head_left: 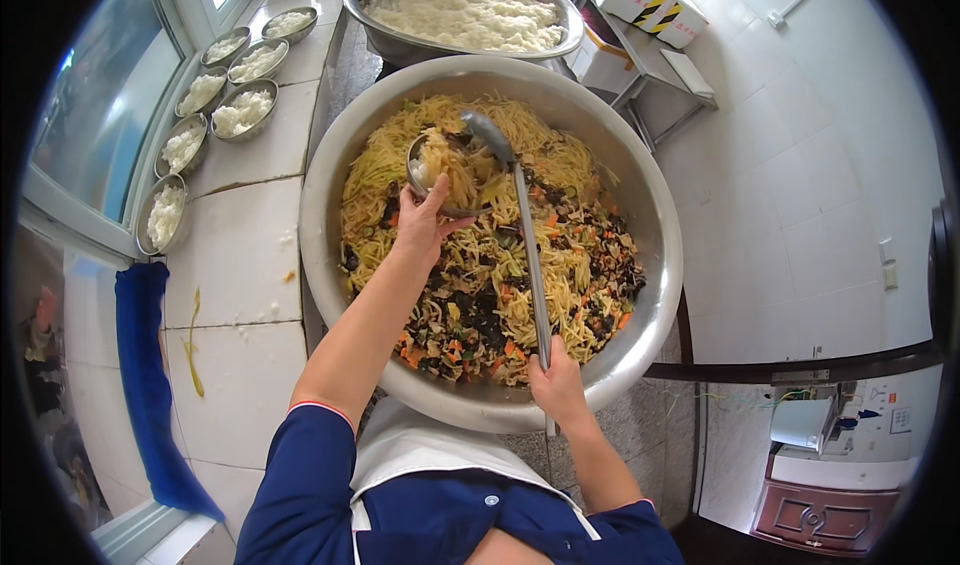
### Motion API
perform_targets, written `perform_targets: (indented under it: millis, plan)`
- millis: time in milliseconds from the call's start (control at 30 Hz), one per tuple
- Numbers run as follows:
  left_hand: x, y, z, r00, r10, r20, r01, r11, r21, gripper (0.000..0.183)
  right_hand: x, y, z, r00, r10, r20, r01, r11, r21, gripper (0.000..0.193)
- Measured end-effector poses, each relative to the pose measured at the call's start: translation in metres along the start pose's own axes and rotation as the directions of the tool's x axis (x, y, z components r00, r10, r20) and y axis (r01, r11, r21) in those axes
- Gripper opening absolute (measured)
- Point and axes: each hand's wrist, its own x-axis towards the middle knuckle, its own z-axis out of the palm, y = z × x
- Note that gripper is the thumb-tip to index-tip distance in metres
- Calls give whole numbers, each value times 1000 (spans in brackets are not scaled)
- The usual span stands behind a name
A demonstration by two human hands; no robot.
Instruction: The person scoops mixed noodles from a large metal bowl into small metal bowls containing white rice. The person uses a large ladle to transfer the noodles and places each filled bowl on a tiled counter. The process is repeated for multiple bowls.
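My left hand (425,220) grips a small metal bowl (413,168) holding white rice and yellow shreds, tilted over a huge metal basin (655,295). Wrapped round the long handle of a ladle (487,135) is my right hand (556,380), near the basin's front rim. The ladle's head is beside the bowl's upper right edge, and its handle slants down across the food. In the basin lie pale yellow shreds (560,165) on the far side and a dark mix with orange bits (460,320) nearer me.
Several metal bowls of rice (243,112) line the tiled ledge (240,235) at left under the window. Beyond the basin stands a large metal tub (570,40) of rice, with a blue-gloved hand at its far rim. White boxes (640,0) sit on a table at the back right.
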Motion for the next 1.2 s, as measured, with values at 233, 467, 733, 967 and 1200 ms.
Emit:
perform_targets:
  millis: [233,467,733,967,1200]
  plan:
    - [-4,8,-17,990,88,108,-91,996,25,56,5,25,-15,986,80,148,14,838,-546,20]
    - [-7,16,-37,973,-20,229,34,998,-56,58,10,4,-36,983,-183,2,180,961,-212,12]
    - [-70,79,-81,955,-113,275,207,917,-341,62,19,-49,-19,903,212,373,-426,551,718,11]
    - [-233,229,-162,969,243,31,-230,946,-228,58,-2,64,18,698,415,584,-681,131,721,36]
    - [-380,354,-333,688,556,-466,-539,822,185,68,0,54,40,586,346,733,-754,-100,650,35]
